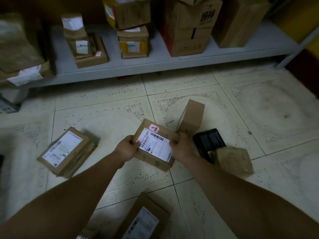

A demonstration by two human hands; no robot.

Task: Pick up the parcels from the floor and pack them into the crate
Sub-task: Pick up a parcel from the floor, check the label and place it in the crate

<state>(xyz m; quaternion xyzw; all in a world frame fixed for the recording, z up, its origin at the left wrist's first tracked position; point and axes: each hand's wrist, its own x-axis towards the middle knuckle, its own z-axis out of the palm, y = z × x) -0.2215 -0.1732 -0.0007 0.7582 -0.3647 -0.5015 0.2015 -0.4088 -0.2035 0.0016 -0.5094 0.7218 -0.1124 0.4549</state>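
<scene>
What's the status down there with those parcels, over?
Left hand and right hand grip the labelled parcel by its ends. Upright box and black packet just beyond right hand. Crate not in view.

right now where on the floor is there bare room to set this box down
Widest bare tiles: the strip between the shelf and the parcels. Also free: right of the black parcel, and between the flat box and the held box. Crowded by the right hand: upright box, black parcel, wrapped parcel.
</scene>
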